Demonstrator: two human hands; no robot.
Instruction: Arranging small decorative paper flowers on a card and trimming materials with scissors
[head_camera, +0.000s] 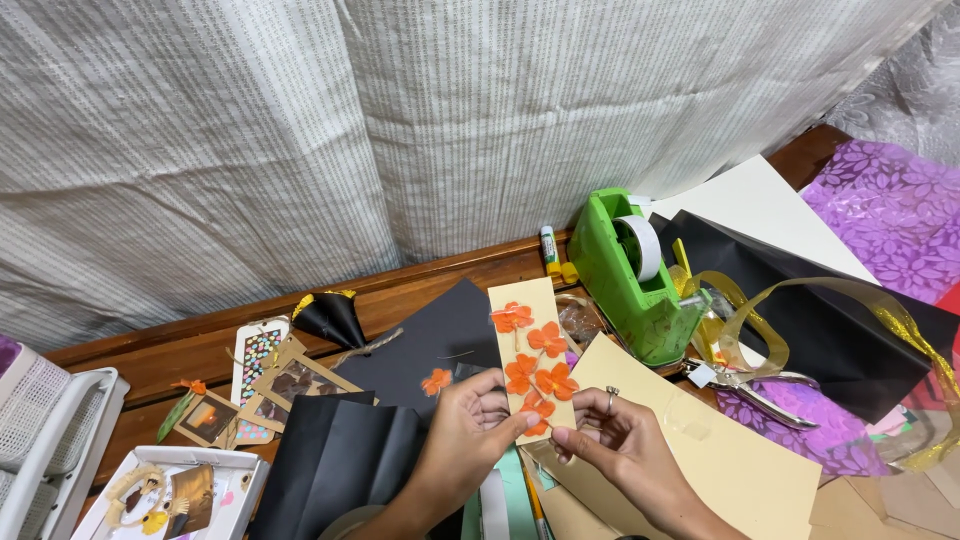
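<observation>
Head view: looks down on a wooden table crowded with craft paper, against a pale woven curtain.
Far left, container: a white shallow tray at the near left holds a coil of pale cord, a small yellow flower and a brown card; a white mesh basket beside it shows no contents that I can tell.
Left of centre: finished card tags lie near a black paper cone; black paper sheets spread toward the hands, with one loose orange pressed flower on them.
Left hand: fingers curled, thumb and fingertip pinching the near left edge of the cream strip.
Cream strip: a long narrow card bearing orange pressed flowers, held at centre just above the table; its long axis runs from near to far, with the far end free.
Key relation: both hands grip the near end, one at each side, so the rest of the strip extends away from the fingers; neither hand is clearly nearer.
Right hand: ring on one finger, thumb and forefinger closed on the near right edge of the strip.
Right of centre: a green tape dispenser stands just beyond, a glue stick beside it.
Far right: metal hole punch, gold ribbon, purple floral wrap.
</observation>
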